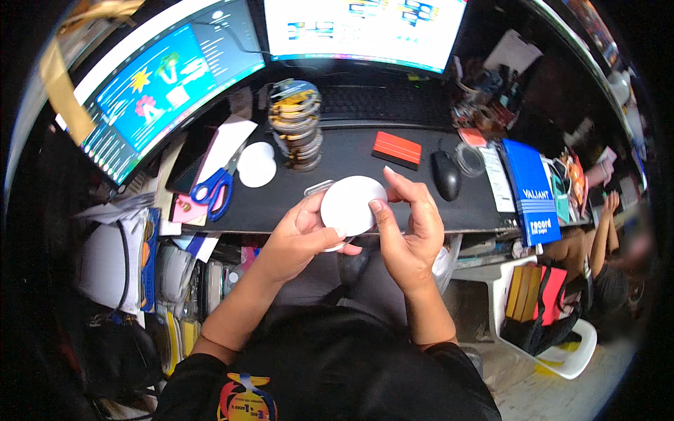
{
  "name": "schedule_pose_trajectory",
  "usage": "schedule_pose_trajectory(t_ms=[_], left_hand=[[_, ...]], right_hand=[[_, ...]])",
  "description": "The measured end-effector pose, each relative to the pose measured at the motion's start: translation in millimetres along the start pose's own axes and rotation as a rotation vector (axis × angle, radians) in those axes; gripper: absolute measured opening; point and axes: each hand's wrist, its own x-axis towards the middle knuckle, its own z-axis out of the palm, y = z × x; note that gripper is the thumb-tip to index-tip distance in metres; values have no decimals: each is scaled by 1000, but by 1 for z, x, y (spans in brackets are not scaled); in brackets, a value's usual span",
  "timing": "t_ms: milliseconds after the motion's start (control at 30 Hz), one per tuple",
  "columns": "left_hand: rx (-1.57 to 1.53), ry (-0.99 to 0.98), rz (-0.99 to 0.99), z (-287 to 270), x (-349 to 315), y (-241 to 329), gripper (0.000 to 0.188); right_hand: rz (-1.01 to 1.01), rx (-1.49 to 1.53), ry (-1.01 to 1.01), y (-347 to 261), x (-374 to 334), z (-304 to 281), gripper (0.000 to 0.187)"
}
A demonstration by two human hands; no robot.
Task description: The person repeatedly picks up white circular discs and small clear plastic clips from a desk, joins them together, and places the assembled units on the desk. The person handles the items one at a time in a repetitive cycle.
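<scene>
Centrally, a white disc (354, 202) is held in front of the torso, near the front edge of the black desk mat (351, 158), its pale face turned up. Left hand (298, 235): clamped on the disc, thumb over its lower left edge, other fingers beneath. A clear-rimmed piece (319, 187) projects at the disc's upper left; its full shape is hidden. Right hand (411, 228): thumb tip laid on the disc's right edge, index finger raised and apart from the thumb; cannot tell whether the remaining fingers touch the underside.

On the mat, left of the hands: two white rounds (258, 172), overlapping; beside them, blue-handled scissors (214, 193). Behind the rounds, a tall stack of round pieces (295, 130), upright. Right of the stack, a flat red-orange block (397, 149), then a black mouse (446, 175) with a clear round item (469, 161) just beside it. Farther right, a blue book (530, 193).

At the rear: a dark keyboard (372, 104) below a lit monitor (365, 31); second monitor (175, 91) at left. Lower right, a white chair (500, 298) bearing a red-and-yellow item (537, 293).
</scene>
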Motion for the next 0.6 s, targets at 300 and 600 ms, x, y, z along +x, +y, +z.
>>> schedule_pose_trajectory(t_ms=[300,600], left_hand=[[16,-88,-36,47,27,-29,62],[381,-169,-81,51,39,-14,63]], right_hand=[[22,25,123,10,-11,-55,45],[134,-155,-184,8,-25,-91,36]])
